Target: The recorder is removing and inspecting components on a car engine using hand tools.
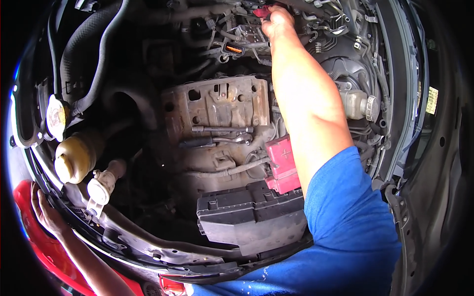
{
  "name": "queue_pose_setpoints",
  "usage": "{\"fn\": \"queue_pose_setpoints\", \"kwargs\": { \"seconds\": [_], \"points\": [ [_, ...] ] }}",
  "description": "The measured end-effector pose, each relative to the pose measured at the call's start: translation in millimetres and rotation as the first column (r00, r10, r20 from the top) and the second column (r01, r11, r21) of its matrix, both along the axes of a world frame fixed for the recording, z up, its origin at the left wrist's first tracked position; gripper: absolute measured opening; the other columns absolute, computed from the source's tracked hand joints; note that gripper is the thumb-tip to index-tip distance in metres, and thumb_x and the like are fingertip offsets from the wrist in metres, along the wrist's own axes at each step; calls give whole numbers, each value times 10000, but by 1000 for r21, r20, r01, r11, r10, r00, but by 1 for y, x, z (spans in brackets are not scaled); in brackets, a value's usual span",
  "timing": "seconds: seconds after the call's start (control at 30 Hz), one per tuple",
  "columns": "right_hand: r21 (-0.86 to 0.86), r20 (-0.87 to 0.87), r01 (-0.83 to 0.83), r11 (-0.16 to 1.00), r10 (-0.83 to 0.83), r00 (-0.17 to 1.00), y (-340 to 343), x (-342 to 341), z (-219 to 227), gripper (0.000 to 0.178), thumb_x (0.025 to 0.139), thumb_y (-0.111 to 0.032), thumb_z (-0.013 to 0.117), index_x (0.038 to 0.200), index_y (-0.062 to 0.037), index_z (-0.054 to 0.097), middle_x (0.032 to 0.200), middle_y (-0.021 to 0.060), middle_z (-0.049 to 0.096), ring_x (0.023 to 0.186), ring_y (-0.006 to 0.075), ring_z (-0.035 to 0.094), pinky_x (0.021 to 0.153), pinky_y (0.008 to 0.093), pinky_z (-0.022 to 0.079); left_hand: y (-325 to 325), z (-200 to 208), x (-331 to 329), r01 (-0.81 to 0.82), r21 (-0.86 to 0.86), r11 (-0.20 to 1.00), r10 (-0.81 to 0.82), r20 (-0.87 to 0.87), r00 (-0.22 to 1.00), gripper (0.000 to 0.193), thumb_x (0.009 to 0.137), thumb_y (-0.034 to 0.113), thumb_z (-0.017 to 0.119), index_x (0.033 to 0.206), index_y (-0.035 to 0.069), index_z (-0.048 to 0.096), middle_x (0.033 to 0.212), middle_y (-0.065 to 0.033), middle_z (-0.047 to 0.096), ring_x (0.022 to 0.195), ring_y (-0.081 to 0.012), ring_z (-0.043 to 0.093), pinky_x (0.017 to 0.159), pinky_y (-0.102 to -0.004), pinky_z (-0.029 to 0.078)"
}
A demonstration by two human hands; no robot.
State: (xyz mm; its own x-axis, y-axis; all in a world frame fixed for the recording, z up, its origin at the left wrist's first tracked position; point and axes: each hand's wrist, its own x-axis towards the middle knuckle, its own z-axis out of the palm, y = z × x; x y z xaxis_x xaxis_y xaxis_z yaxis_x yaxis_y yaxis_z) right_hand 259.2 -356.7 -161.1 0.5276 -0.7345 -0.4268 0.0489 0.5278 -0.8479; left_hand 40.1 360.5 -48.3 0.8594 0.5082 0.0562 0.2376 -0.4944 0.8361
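Note:
My right arm stretches to the far side of an engine bay. There my right hand (279, 22) is closed on a crumpled red cloth (261, 11), among hoses and metal parts; its fingertips are partly hidden. My left hand (45, 213) lies flat, fingers stretched, on the red painted body panel (39, 246) at the lower left, holding nothing. In the middle, a ratchet with a dark handle (197, 142) and a metal extension bar (222, 129) lie side by side at the near edge of a rusty metal tray (234, 106).
A black fuse box (252, 212) with a red terminal cover (282, 167) stands nearest me. On the left are a yellowed reservoir (74, 158), a white filler neck (101, 186), a radiator cap (58, 117) and thick hoses (81, 49). A capped fluid reservoir (356, 105) sits right of my arm.

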Motion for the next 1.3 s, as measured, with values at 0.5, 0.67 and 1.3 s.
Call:
{"fn": "queue_pose_setpoints", "kwargs": {
  "seconds": [0.5, 0.67, 1.3],
  "points": [
    [136, 61, -224, 965, 218, 974, 10, 12, -1, 130, 945, -70, 487, 1010, -12, 583, 847, 153, 628, 641, 280, 609, 549, 398, 513, 8, -10, 5, 20, -99, 995, -18, 14, 1000, 343, 991, 194, 548, 1261, -12, 596, 1269, -92, 613, 1162, -165, 548, 1031, -298, 386],
    [151, -7, -168, 974, 171, 985, 25, 13, 10, 144, 948, -90, 474, 1018, -42, 590, 927, 123, 632, 729, 269, 621, 576, 379, 500, 9, -6, 1, 24, -56, 998, -24, 13, 1000, 339, 995, 178, 539, 1263, -25, 588, 1270, -106, 613, 1174, -174, 547, 1038, -306, 384],
    [262, -4, -272, 926, 283, 959, 17, 5, 0, 291, 849, 27, 604, 1133, -14, 553, 1150, 163, 581, 934, 315, 632, 922, 555, 448, 3, -10, 1, 61, -73, 995, -58, 51, 997, 334, 989, 152, 539, 1267, -24, 594, 1253, -106, 627, 1145, -166, 572, 1012, -290, 410]
  ]
}}
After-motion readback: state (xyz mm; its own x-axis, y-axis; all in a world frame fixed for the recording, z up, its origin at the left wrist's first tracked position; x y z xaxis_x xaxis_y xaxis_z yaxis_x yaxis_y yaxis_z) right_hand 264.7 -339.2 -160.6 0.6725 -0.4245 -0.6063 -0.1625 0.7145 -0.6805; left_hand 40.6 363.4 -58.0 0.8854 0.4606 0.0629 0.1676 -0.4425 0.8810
